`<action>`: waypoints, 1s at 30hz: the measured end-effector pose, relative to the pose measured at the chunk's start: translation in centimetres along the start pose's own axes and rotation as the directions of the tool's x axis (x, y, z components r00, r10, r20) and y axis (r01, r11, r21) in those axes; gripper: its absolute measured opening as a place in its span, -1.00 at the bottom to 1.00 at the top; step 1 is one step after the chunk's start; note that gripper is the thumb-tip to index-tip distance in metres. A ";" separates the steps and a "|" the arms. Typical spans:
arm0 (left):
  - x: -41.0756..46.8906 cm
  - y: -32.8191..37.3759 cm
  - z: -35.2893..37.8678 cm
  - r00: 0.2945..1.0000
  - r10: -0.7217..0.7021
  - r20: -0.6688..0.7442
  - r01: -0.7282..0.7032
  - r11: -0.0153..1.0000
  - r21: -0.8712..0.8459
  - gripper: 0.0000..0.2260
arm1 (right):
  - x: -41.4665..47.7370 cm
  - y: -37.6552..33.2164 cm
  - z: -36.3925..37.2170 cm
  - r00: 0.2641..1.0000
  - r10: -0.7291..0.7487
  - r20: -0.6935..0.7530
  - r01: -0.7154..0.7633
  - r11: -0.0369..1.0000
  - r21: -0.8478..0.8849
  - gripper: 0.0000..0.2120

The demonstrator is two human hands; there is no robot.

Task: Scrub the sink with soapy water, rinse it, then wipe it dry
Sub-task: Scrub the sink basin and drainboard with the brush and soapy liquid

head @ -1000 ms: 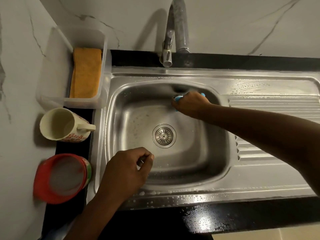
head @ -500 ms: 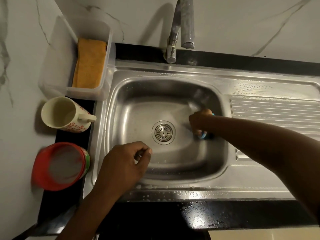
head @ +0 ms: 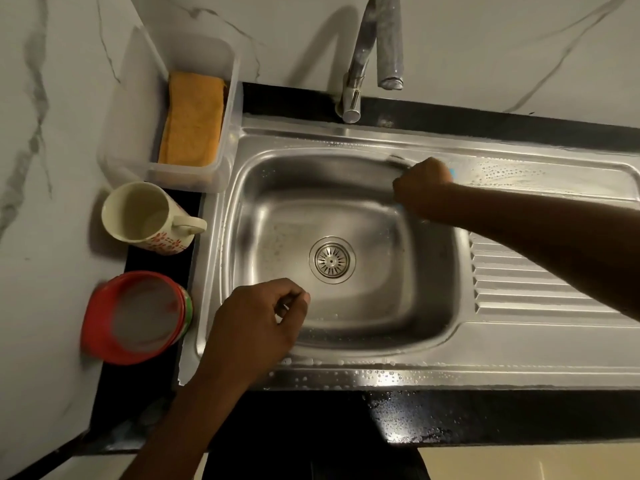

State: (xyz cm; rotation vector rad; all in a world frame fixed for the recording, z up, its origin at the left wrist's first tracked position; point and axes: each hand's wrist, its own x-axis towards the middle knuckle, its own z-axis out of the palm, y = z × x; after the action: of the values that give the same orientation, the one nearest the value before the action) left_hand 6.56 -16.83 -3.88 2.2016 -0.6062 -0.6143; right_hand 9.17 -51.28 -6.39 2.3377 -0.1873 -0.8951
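Fingers of the right hand (head: 422,183) are clenched round a blue scrubber (head: 452,173), barely seen, and it is pressed into the far right corner of the sink (head: 415,372) basin. Fingers of the left hand (head: 256,323) are curled above the near left edge of the basin; whether anything is pinched between them cannot be told. Suds are spread on the drainboard (head: 519,282) and water is beaded along the near rim, so the scrubbing is judged to be under way. No water is seen running from the tap (head: 389,46). Rinsing is left to be done, and drying too: the orange cloth (head: 192,119) lies untouched in a clear tub (head: 221,174) beside the far left corner.
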 end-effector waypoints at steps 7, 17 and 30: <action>0.3 1.2 0.4 0.999 0.046 0.024 -0.046 0.999 0.004 -0.88 | -3.3 -1.2 -0.2 0.959 -0.152 0.237 0.195 0.966 -0.170 -0.76; -1.1 -0.8 -0.3 0.999 0.007 0.045 -0.007 1.000 -0.005 -0.87 | -1.0 -2.4 3.1 0.976 -0.081 0.202 0.028 0.967 0.252 -0.79; -1.2 -1.4 -2.0 1.000 0.018 -0.011 -0.018 1.000 -0.009 -0.90 | -2.5 -11.9 8.7 0.758 -0.365 0.541 0.143 0.902 0.408 -0.91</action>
State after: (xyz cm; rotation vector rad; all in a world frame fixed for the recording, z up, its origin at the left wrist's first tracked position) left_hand 7.11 -14.22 -3.47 2.1876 -0.6156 -0.5946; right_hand 0.71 -45.33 -17.13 2.3298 -0.3058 -1.8906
